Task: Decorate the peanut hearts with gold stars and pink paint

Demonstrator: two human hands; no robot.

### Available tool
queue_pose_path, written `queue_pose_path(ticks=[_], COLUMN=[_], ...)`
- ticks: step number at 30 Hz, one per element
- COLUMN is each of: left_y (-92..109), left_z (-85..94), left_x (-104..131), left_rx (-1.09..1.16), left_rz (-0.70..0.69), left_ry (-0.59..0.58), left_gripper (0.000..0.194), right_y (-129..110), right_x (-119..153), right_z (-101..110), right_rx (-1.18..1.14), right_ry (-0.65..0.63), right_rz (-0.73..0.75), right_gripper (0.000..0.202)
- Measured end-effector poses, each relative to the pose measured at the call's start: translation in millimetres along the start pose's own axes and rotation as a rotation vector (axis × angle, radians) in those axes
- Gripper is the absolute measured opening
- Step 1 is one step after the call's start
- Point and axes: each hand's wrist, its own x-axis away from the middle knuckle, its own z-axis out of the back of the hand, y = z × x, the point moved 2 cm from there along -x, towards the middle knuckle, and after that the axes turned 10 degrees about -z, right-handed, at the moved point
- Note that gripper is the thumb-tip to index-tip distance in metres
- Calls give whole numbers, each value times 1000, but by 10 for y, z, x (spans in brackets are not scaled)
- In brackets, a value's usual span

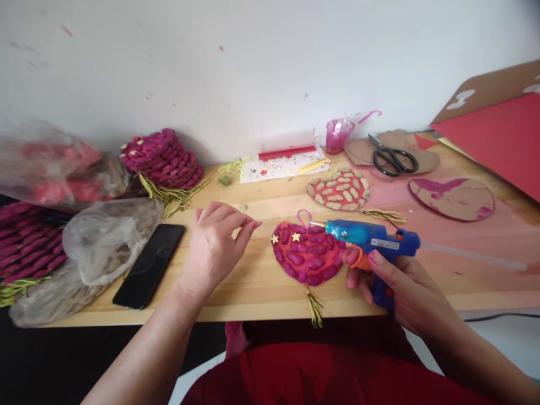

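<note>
Right grip (411, 292) around glue gun (358, 229), ornament (310, 256) leftward

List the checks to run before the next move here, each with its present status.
1. Glue gun gripped in the right hand: ok.
2. Glue stick in the gun's rear: ok, it sticks out behind.
3. Nozzle heat: cannot tell.
4. Left hand holding something: cannot tell; thumb and finger look pinched together.
5. Pink ornament wholly on the table: not ok, its tassel reaches past the front edge.
6. Scissors away from both hands: ok, lying on cardboard at the back.
</note>
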Motion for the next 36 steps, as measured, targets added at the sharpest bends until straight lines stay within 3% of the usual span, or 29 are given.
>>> queue_pose_path(ticks=[3,8,11,15,18,20,25,29,33,36], left_y=[-146,-442,-589,-701,-762,-803,-899,-997,-1075,-1077], left_z=[-33,-233,-400,-584,-699,-790,-994,-1018,-1026,-1117], left_x=[-131,-365,-498,-684,-824,-907,-1031,-1023,-1048,-1151], left_rx=[43,36,23,-25,-38,-16,27,4,-18,25], left_rz=[-21,-12,41,90,110,110,44,77,135,100], left_ry=[-21,-37,-149,-295,-255,-237,-332,-383,-335,-328], left_gripper=[27,18,15,33,24,28,34,32,30,37], right_y=[34,55,94,145,161,160,175,223,213,175], right_x=[-23,-36,-35,-49,-57,-58,-58,-59,-51,-64], right_z=[28,31,52,78,79,74,85,115,96,67], right_rx=[27,62,58,73,59,40,25,41,33,15], right_ry=[28,35,30,4,-4,-10,-38,-39,-22,-3], right_rz=[-29,-22,-23,-44,-83,-93,-125,-185,-211,-212], right_gripper=[50,58,61,64,63,62,63,65,66,61])
